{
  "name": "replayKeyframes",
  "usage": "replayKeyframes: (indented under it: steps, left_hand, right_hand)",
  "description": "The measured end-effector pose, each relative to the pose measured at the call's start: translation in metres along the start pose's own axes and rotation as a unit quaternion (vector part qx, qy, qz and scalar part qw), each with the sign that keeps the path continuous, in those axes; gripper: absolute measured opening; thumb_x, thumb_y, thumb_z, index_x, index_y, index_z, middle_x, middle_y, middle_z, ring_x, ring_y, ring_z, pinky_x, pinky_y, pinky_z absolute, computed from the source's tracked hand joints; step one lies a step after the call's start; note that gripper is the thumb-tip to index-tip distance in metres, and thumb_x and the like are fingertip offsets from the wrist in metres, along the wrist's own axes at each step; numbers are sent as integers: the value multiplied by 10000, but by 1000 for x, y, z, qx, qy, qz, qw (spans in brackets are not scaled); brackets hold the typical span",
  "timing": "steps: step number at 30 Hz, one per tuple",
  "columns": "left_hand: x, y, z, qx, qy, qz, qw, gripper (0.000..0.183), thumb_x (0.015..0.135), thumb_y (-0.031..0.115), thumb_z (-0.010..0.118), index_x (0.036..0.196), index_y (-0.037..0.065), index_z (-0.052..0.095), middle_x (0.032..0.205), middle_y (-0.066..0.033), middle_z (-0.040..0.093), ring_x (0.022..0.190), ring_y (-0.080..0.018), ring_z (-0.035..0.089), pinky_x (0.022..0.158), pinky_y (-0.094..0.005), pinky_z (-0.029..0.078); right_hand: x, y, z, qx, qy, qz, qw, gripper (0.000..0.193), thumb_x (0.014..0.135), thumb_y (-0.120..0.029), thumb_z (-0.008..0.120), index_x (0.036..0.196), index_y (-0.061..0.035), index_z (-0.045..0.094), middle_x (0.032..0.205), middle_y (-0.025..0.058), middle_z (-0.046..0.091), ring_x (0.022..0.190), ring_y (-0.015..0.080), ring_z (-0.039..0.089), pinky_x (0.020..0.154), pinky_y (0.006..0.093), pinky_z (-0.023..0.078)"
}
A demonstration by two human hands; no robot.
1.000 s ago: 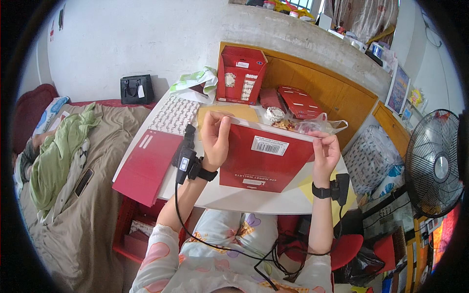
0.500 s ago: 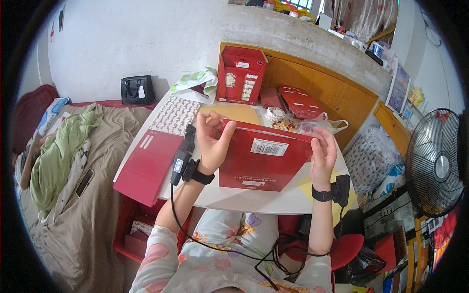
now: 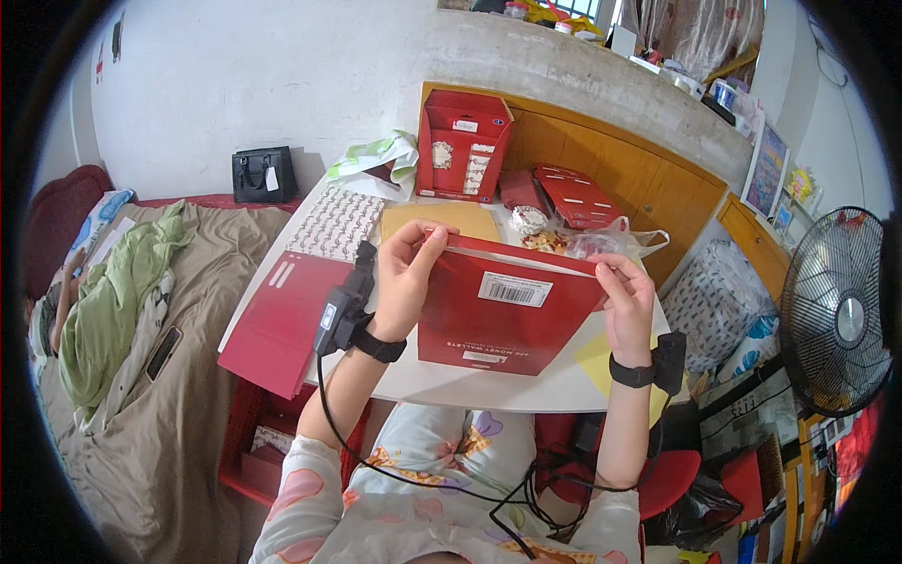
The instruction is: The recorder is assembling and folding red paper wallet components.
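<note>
A flat red cardboard box (image 3: 498,315) with a white barcode label is held upright above the white table (image 3: 489,385). My left hand (image 3: 406,273) grips its upper left corner, thumb over the top edge. My right hand (image 3: 628,299) pinches its upper right corner. The top flap is slightly parted along the upper edge. Both wrists carry black strapped devices, with a cable running from the left one down to my lap.
A red flat folder (image 3: 282,320) lies at the table's left edge. A patterned sheet (image 3: 336,224), a tan envelope (image 3: 440,220), an upright red box (image 3: 460,146), more red boxes (image 3: 573,193) and plastic bags (image 3: 601,244) sit behind. A bed (image 3: 141,310) lies left, a fan (image 3: 841,315) right.
Both hands have shifted up to the box's top corners and tilted it more upright. The top flap has begun to part.
</note>
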State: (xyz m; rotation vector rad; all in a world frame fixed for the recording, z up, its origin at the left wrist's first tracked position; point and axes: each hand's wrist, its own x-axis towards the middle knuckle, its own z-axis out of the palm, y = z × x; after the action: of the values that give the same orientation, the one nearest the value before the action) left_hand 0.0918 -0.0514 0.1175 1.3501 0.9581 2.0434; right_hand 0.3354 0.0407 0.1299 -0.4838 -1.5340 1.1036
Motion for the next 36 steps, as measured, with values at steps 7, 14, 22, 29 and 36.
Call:
replayKeyframes:
  steps: [7,14,22,29,36]
  left_hand:
    - [5,3,-2,26,-25,-1,999,185,939,187,510,908,13,566,827,2,592,763,-41,513,686,-199,418]
    - [11,0,-9,112,-74,38,990,187,933,187,528,877,9,536,817,-19,592,775,-60,535,704,-213,429]
    - [13,4,-7,175,-95,138,970,143,850,88,639,834,22,513,811,-39,607,745,-92,562,695,-232,451]
    - [12,-2,-5,138,-85,140,977,154,843,78,639,805,31,499,830,-59,604,789,-101,555,741,-232,436]
    - [9,-2,-11,101,-118,146,977,83,866,38,590,858,8,514,895,-84,605,849,-128,565,782,-250,442]
  right_hand:
    - [3,-3,-5,28,-35,23,999,88,859,-131,617,913,-62,620,729,-50,604,549,-21,465,439,131,314]
    - [4,-8,-9,-41,-91,-21,995,52,877,-94,597,900,-47,603,811,-1,633,685,18,547,575,151,410]
    - [0,-7,-1,-166,-128,-228,951,93,837,-1,613,929,3,619,944,68,614,864,124,583,751,225,467]
    - [4,-4,-3,-167,-140,-215,952,168,772,67,645,928,12,617,961,75,603,878,132,578,752,233,480]
    - [1,-5,-2,-148,-117,-170,967,171,781,53,650,926,17,568,1009,90,604,901,131,573,770,238,475]
